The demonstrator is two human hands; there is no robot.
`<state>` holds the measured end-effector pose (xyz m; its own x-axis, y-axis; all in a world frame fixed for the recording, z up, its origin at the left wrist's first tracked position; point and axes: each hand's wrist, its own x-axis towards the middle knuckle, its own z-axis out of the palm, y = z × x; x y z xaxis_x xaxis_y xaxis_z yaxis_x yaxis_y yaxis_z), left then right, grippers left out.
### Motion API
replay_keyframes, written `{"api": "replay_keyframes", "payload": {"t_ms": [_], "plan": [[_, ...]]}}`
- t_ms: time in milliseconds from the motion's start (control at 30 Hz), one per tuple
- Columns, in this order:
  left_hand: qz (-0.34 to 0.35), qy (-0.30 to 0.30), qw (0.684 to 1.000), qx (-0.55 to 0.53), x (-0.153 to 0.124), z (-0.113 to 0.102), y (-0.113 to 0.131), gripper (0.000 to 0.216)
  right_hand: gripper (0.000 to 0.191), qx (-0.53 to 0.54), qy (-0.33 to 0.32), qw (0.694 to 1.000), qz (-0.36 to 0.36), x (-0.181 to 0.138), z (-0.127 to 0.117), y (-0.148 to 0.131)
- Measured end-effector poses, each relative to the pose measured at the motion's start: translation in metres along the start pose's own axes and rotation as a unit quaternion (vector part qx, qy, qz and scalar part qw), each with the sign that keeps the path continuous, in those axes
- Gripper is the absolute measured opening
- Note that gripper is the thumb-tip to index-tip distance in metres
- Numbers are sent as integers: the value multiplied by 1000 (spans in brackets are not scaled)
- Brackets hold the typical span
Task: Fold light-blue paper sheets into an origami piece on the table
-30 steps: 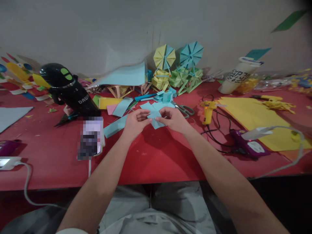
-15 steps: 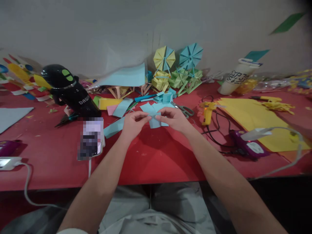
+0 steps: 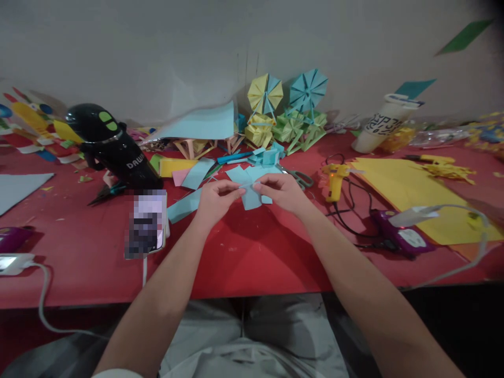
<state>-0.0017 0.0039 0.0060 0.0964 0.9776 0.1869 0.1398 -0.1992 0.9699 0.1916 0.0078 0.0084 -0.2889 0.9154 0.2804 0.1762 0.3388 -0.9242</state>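
A small light-blue paper piece (image 3: 252, 197) is pinched between both my hands over the middle of the red table (image 3: 244, 257). My left hand (image 3: 216, 198) grips its left edge with closed fingers. My right hand (image 3: 282, 192) holds its right side, thumb and fingers pressed on it. More light-blue paper pieces (image 3: 252, 173) lie on the table just behind my hands.
A black hot-air gun (image 3: 112, 149) and a phone (image 3: 146, 223) stand to the left. Scissors (image 3: 301, 179), a yellow glue gun (image 3: 334, 181), a yellow sheet (image 3: 417, 191) and a purple device (image 3: 401, 239) lie to the right. Paper fans (image 3: 287, 113) and a white bottle (image 3: 384, 126) stand by the wall.
My hands have turned the blue paper slightly and shifted their fingers on it; they stay in the same spot. Nothing else has moved.
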Motion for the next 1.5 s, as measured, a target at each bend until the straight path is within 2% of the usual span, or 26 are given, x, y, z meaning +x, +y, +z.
{"api": "replay_keyframes", "payload": {"t_ms": [267,467,667,900,1200,1400,1500], "plan": [[8,-12,1000,12,0,-2,1,23,34,-38,-1,999,-15,-1,-1,-3],[7,-10,1000,22,0,-1,3,22,26,-59,66,995,-35,0,0,2],[6,-15,1000,3,0,0,1,22,31,-76,85,992,-44,0,4,2],[16,2,1000,2,2,-1,-3,19,41,-52,29,998,-11,0,5,0],[7,-45,999,5,1,2,0,18,41,-114,42,992,-22,-1,5,1],[30,3,999,19,3,0,-3,19,43,-92,11,995,-24,-1,5,3],[29,-4,1000,8,5,-1,-6,19,43,-114,11,993,-31,0,3,4]]}}
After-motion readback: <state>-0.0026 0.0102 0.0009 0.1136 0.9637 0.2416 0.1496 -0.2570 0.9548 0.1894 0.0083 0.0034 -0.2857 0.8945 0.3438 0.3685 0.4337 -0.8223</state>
